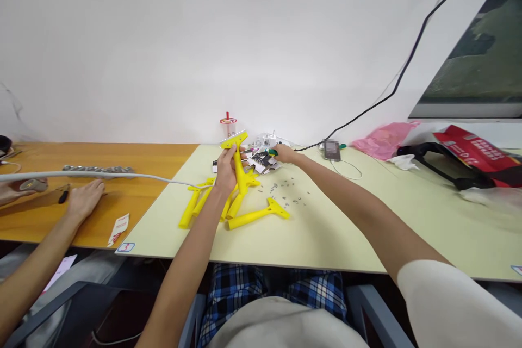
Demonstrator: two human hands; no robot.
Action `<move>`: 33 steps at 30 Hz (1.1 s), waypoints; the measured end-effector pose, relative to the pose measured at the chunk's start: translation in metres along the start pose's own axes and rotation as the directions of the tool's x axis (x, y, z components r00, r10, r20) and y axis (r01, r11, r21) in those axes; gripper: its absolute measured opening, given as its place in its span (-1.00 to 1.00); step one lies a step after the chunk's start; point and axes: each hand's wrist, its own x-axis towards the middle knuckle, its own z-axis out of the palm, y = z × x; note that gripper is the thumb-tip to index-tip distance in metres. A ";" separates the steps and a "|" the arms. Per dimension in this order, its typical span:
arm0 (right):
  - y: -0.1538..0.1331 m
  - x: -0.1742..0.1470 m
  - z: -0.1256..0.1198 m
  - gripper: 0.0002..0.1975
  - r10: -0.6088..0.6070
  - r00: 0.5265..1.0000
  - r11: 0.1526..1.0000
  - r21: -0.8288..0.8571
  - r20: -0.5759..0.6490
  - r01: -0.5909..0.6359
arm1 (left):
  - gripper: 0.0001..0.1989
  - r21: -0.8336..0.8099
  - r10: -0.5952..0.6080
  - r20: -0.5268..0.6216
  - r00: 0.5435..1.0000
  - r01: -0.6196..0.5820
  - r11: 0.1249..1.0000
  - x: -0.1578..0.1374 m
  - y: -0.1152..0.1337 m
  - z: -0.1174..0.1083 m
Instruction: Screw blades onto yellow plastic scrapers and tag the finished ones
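My left hand (225, 169) is closed round the handle of a yellow scraper (240, 166), held upright with its wide metal-edged head at the top. Just right of the scraper, my right hand (284, 154) grips a screwdriver (272, 152) with a green and dark handle; its thin shaft seems to point left toward the scraper. Several more yellow scrapers lie beneath my left hand, one of them a separate yellow scraper (256, 214) flat near the table's front. Small screws (284, 190) are scattered below my right hand. A heap of blades and packets (261, 162) lies behind.
A plastic cup with a red straw (228, 123) stands by the wall. A small device (331, 150) with cables sits right of my right hand. Farther right lie a pink bag (385, 140) and a red-and-black package (477, 152). At left, a co-worker's hands rest over an orange table (159, 160).
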 end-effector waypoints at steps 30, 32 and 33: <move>0.026 -0.108 -0.020 -0.55 -0.210 0.897 0.897 -0.443 -0.390 0.017 | -0.61 -0.090 0.182 0.012 0.983 -0.180 0.980 -0.006 -0.005 0.010; 0.034 -0.128 -0.018 -0.50 -0.245 0.872 0.894 -0.446 -0.423 0.035 | -0.62 -0.091 0.195 0.028 0.980 -0.191 0.977 -0.009 -0.008 0.023; 0.039 -0.136 -0.015 -0.48 -0.269 0.859 0.893 -0.447 -0.435 0.054 | -0.62 -0.090 0.200 0.035 0.979 -0.196 0.976 -0.010 -0.009 0.031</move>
